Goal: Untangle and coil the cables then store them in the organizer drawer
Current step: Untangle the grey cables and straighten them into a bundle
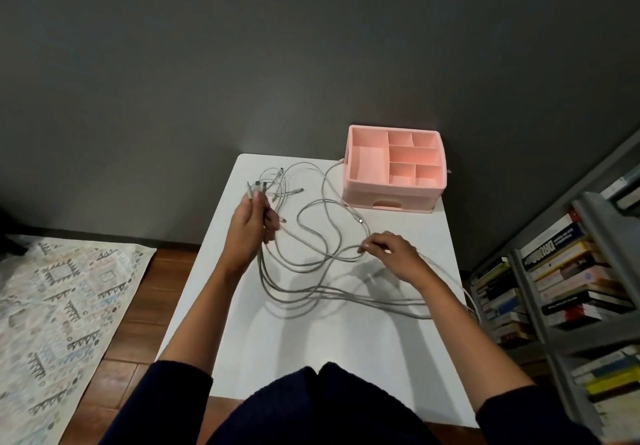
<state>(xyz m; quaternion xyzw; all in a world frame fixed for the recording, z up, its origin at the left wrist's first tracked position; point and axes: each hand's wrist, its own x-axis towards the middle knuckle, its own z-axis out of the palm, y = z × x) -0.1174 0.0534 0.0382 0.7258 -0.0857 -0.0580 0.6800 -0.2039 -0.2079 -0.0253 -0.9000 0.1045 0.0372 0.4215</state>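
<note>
Several grey-white cables [313, 264] lie tangled in loose loops across the white table [311, 358]. My left hand [251, 223], raised over the table's left side, grips a bundle of cable ends whose plugs stick up above the fingers. My right hand [391, 252] pinches one cable strand in the middle right of the table. One free plug [360, 220] lies between my hands and the pink organizer [394, 171]. The organizer stands at the far right corner with several open compartments on top; its drawer [389, 204] at the bottom front is closed.
A grey shelf [571, 306] packed with books stands close to the table's right edge, where some cable loops hang over. A patterned rug [59, 309] lies on the wooden floor to the left. A dark wall rises behind the table.
</note>
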